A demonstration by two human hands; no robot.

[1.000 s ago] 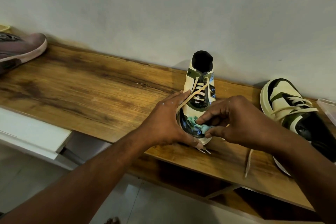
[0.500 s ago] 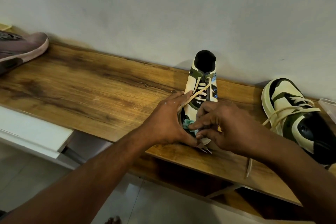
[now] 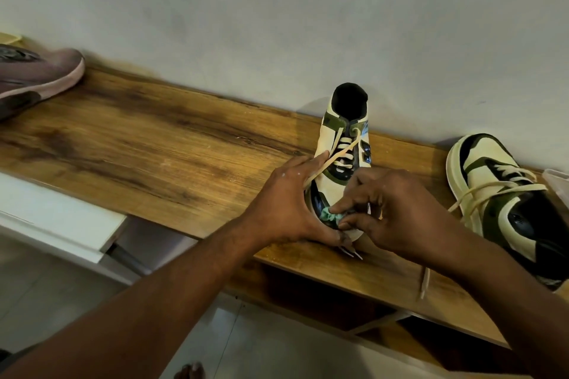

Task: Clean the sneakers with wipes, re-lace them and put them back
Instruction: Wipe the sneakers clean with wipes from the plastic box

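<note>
- right hand (image 3: 397, 212) pinches a crumpled teal wipe (image 3: 331, 216) between thumb and forefinger, and presses it onto the glossy black toe of the middle sneaker (image 3: 334, 191).
- left hand (image 3: 288, 209) cups the left side of that sneaker's front; its fingers lie fairly straight along the upper, and the thumb curls round under the toe at the shelf edge.
- middle sneaker (cream, olive and black) stands upright on the wooden shelf (image 3: 160, 151), its heel close to the wall (image 3: 277, 15) and its toe at the front edge, pointing toward the person.
- one loose cream lace (image 3: 332, 158) runs slantwise from the upper eyelets down across the left hand's fingers; the lower eyelets are laced in cross bars.
- two lace tips stick out just past the toe, below the left thumb.
- second sneaker (image 3: 492, 194) of the same colours lies on the shelf to the right, well apart from the first, tilted with its toe toward the lower right; the right forearm covers part of it.
- its laces lie loose across its upper, and one end (image 3: 424, 283) hangs over the shelf's front edge.
- mauve shoe (image 3: 37, 77) sits at the far left end of the shelf, cut off by the frame.
- clear container corner (image 3: 557, 177) shows at the right edge; what it holds cannot be told.
- white ledge (image 3: 52, 221) stands below the shelf on the left.
</note>
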